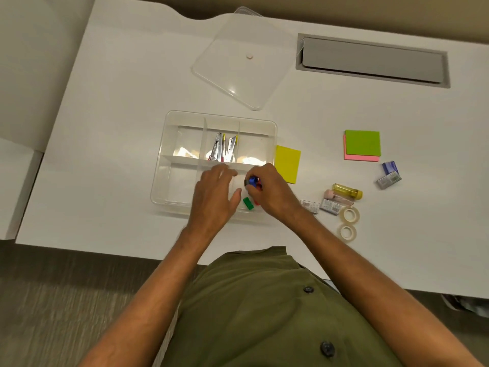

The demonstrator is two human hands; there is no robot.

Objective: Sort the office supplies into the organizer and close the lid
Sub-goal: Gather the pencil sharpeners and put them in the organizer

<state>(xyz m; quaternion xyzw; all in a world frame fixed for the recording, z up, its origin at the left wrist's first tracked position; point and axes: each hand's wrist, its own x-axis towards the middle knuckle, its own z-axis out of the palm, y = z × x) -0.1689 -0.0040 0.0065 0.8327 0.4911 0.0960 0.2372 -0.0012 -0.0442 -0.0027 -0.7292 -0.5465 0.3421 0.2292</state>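
Staplers [223,148] upright in organizer [169,165], tips down

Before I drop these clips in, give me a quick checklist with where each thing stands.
1. Right hand holds blue and red clips: ok.
2. Hand is over the organizer, near-right compartment: ok.
3. Left hand open, holding nothing: ok.
4. Green clip already in that compartment: ok.
5. Lid off, lying behind the organizer: ok.
6. All supplies sorted: not ok; yellow sticky pad, tape rolls and staple boxes lie outside.
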